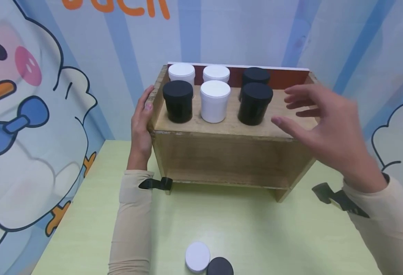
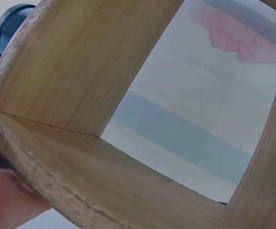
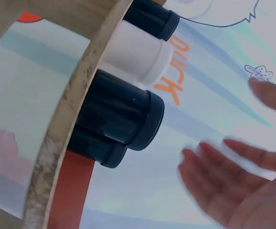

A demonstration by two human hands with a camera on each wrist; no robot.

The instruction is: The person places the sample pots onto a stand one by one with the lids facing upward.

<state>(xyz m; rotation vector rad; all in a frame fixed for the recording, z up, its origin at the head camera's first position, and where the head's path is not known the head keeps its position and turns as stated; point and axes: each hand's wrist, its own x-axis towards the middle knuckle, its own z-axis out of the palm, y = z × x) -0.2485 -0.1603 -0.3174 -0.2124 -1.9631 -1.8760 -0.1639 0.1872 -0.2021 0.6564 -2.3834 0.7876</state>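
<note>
A small wooden shelf stands on the table with an open compartment under its top. Several lidded jars are on top in two rows. The front row has a black jar, a white jar and another black jar. Behind them are two white jars and a black jar. My left hand rests against the shelf's left side, its fingers extended along the panel. My right hand is beside the right-hand black jars, fingers spread and holding nothing; the right wrist view shows it apart from them.
Near the table's front edge lie a round white lid-like piece and a round black one, touching each other. Behind the shelf hangs a striped blue backdrop with cartoon ducks. The light green table extends in front of the shelf.
</note>
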